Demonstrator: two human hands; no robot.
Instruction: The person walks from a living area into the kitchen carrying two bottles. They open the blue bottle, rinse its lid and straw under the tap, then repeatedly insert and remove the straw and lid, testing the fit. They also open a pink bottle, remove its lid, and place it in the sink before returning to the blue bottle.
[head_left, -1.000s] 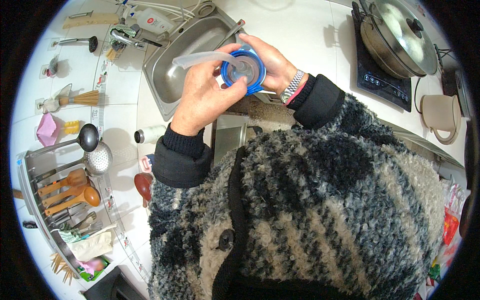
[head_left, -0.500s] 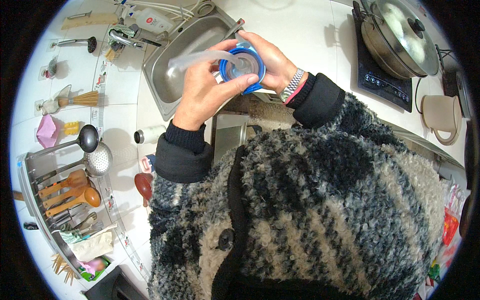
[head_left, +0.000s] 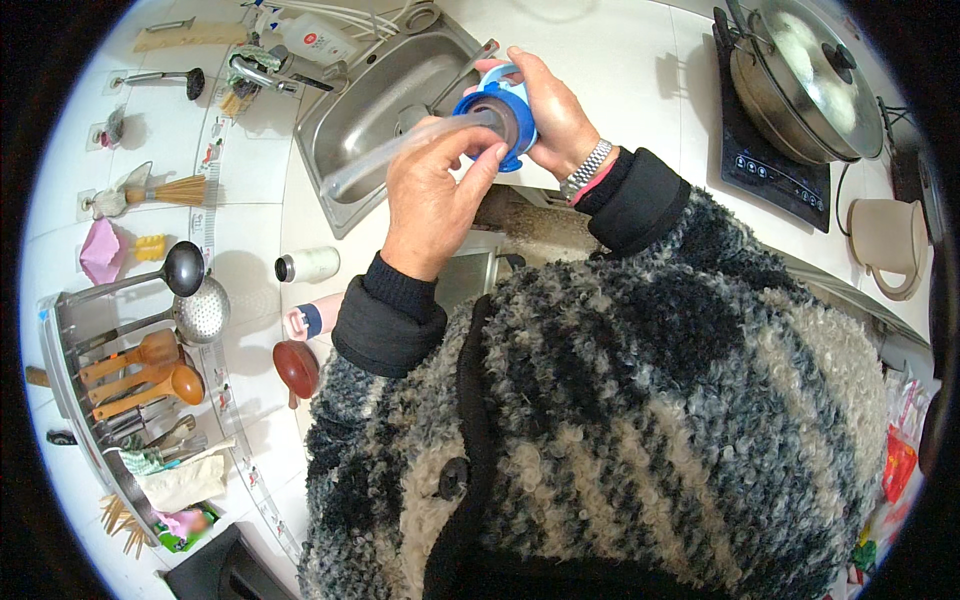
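Blue lid (head_left: pixel 497 120) above the sink (head_left: pixel 385 95) is half hidden by the right hand (head_left: pixel 548 110) curled around it; left hand (head_left: pixel 432 200) pinches a clear tube (head_left: pixel 400 150) entering it.

A white bench (head_left: pixel 620 60) fills the upper part of the view, evenly lit. A stainless steel sink (head_left: pixel 375 100) is sunk into it at 11 o'clock, with a tap (head_left: pixel 265 72) at its left rim. At 1 o'clock a black induction hob (head_left: pixel 765 165) carries a lidded metal pan (head_left: pixel 805 85); a beige jug (head_left: pixel 890 240) stands at 3 o'clock. The white tiled wall (head_left: pixel 130 150) runs down the 9 o'clock side, hung with a ladle (head_left: pixel 160 275), a skimmer (head_left: pixel 200 312) and a small whisk broom (head_left: pixel 165 190). At 8 o'clock a metal rack (head_left: pixel 60 350) holds wooden spoons (head_left: pixel 135 375) and what may be folded cloths (head_left: pixel 180 480).
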